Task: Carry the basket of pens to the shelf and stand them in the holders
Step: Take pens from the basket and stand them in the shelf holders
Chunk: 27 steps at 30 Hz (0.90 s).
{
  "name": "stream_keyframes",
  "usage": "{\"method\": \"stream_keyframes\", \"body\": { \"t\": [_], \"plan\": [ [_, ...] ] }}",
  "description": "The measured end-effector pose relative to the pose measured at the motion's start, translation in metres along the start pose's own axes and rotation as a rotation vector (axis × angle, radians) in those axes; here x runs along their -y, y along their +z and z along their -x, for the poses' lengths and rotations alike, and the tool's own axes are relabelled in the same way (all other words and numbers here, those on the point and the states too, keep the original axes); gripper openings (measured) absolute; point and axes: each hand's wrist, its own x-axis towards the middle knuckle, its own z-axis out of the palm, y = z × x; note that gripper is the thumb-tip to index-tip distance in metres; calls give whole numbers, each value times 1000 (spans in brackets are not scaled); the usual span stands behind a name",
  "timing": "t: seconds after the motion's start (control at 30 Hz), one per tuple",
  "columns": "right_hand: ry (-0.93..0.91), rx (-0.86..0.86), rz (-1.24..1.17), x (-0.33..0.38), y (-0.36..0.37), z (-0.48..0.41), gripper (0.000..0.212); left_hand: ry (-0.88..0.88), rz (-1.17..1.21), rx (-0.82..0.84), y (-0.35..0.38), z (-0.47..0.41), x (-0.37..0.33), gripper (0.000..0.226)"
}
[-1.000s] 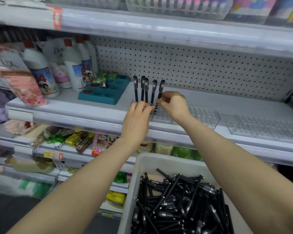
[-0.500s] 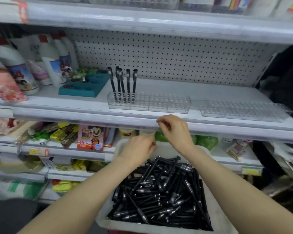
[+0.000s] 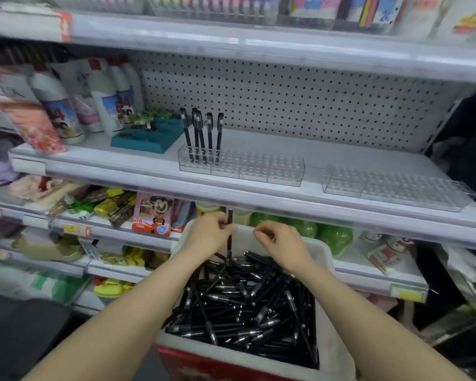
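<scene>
— Head cam, only view we've got. What's the left hand (image 3: 208,235) doing?

— Pinching one black pen (image 3: 229,237) btwn thumb & curled fingers. The pen's upright, top end poking above the knuckles, lower end down at the pile.

— Pile?

— Loose pens (image 3: 245,306), black, lying every which way, directly under both hands. They're in a white basket (image 3: 326,264). Its far rim sits right beneath the hands.

— And the right hand (image 3: 280,244)?

— Just beside the left, a small gap btwn them. Its fingers are curled in toward the thumb. Can't tell if anything's in there, I see nothing sticking out.

— Where's the holder?

— Up and beyond the hands, on the shelf (image 3: 107,163) above them. It's a clear holder (image 3: 259,169) w/ rows of holes. Five standing pens (image 3: 210,136) are in its end, up-left of the left hand, roughly upright and close together.

— Any more holders?

— A second holder (image 3: 396,188), clear too, is up and off to the right of the right hand, apart from the first.

— Other stuff?

— A teal tray (image 3: 149,140) is further left of the standing pens, w/ white bottles (image 3: 105,105) beyond it.
</scene>
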Motion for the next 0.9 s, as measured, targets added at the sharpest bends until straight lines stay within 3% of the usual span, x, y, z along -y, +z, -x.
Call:
{"method": "stream_keyframes", "body": {
  "t": [0.13,0.27,0.43,0.67,0.8,0.9],
  "plan": [
    [-2,116,-104,14,-6,-10,19,-28,604,-131,-33,-9,-18,8],
    [115,92,-582,35,-13,-25,14,-47,882,-182,-48,-11,-32,13],
    [235,-13,-914,56,-34,-45,4,-71,1072,-197,-57,-19,-26,22],
    [291,-298,-1258,86,-58,-89,12,190,537,-205,-63,-40,-30,7],
    [270,-307,-1164,96,-58,-106,7,379,255,-315,-74,-56,-32,8],
    [211,-438,-1022,101,-74,-128,5,511,-74,-438,-86,-76,-23,20]
  ]
}}
